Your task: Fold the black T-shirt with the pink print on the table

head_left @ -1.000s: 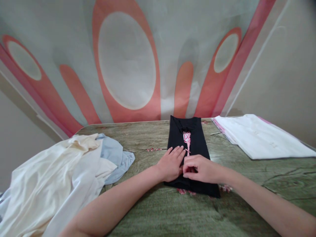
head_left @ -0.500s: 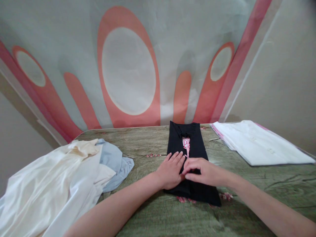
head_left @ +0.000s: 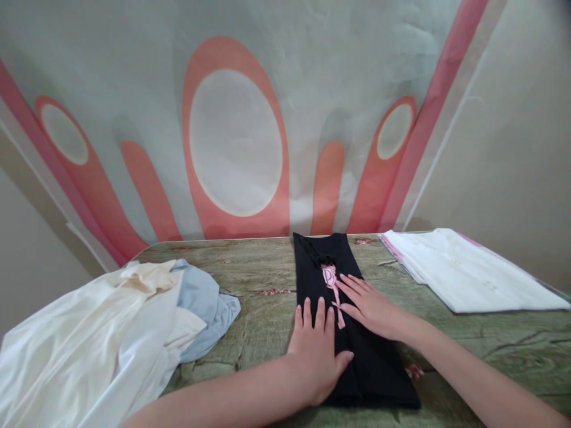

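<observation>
A black garment [head_left: 321,261], folded into a long narrow strip with a pink print showing in its middle gap, lies on the green wood-patterned table [head_left: 263,309]. My left hand [head_left: 317,351] lies flat on the garment's near left part, fingers stretched out. My right hand [head_left: 368,306] also rests flat on the cloth, to the right of the pink print, with fingers spread and pointing toward the far left. Neither hand holds anything.
A loose heap of cream and white clothes [head_left: 89,339] with a light blue piece [head_left: 200,297] covers the table's left side. A folded white garment [head_left: 468,273] lies at the right. A wall hanging with orange ovals [head_left: 236,142] stands behind the table.
Both hands were pinched together at the garment's middle. Now they lie flat and apart, the left nearer to me and the right farther up. The view has tilted down a little.
</observation>
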Demonstrator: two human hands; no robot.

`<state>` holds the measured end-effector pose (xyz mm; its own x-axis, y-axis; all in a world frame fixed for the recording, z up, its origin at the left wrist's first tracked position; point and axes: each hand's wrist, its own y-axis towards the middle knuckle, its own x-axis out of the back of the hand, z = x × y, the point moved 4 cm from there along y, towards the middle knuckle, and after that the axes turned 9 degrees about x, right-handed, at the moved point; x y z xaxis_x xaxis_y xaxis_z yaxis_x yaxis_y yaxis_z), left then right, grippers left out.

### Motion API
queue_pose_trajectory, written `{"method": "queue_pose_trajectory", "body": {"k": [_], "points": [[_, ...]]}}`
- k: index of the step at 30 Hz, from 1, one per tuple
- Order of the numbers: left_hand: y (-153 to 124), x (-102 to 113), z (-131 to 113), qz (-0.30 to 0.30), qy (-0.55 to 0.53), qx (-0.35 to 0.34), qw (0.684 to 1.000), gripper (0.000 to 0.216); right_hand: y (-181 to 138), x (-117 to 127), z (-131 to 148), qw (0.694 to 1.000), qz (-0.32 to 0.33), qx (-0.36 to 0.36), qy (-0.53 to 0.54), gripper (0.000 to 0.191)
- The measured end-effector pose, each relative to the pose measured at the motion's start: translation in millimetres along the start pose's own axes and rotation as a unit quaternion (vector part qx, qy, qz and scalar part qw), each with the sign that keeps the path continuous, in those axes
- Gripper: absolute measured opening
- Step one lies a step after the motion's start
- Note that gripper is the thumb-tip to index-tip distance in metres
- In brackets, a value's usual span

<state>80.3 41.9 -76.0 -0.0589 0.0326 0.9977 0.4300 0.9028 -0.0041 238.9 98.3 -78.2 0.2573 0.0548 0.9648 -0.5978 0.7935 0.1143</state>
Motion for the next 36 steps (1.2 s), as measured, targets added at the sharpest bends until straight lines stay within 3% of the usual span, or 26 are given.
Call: {"method": "queue_pose_trajectory", "body": {"k": [4, 7, 10, 13, 16, 19, 24, 30, 36], "points": [[-12, 13, -7, 0.04, 0.0, -0.004, 0.999, 0.082, -4, 4, 8, 1.0, 0.02, 0.018, 0.016, 0.059], [-10, 38, -2, 0.05, -0.003, -0.023, 0.998, 0.066, -5, 12, 12, 0.998, 0.026, 0.035, 0.043, 0.058], [10, 59, 15, 0.049, -0.004, -0.024, 0.999, 0.047, 5, 29, 9, 0.995, -0.002, 0.05, 0.089, 0.042], [48, 65, 41, -0.002, 0.002, 0.007, 1.0, 0.038, 29, 47, -3, 0.99, -0.062, 0.031, 0.124, 0.029], [92, 55, 68, -0.042, 0.03, 0.061, 0.997, 0.036, 68, 54, -23, 0.986, -0.104, -0.042, 0.126, 0.026], [125, 35, 90, -0.043, 0.043, 0.126, 0.99, 0.046, 111, 49, -35, 0.987, -0.099, -0.099, 0.073, 0.019], [141, 6, 107, -0.101, 0.019, 0.152, 0.983, 0.052, 160, 28, -48, 0.981, -0.08, -0.174, 0.015, 0.015], [139, -11, 112, -0.115, 0.004, 0.149, 0.982, 0.057, 176, 9, -61, 0.971, -0.079, -0.224, 0.001, 0.018], [142, -13, 113, -0.114, -0.002, 0.151, 0.982, 0.06, 164, 15, -94, 0.955, -0.126, -0.264, 0.042, 0.014]]}}
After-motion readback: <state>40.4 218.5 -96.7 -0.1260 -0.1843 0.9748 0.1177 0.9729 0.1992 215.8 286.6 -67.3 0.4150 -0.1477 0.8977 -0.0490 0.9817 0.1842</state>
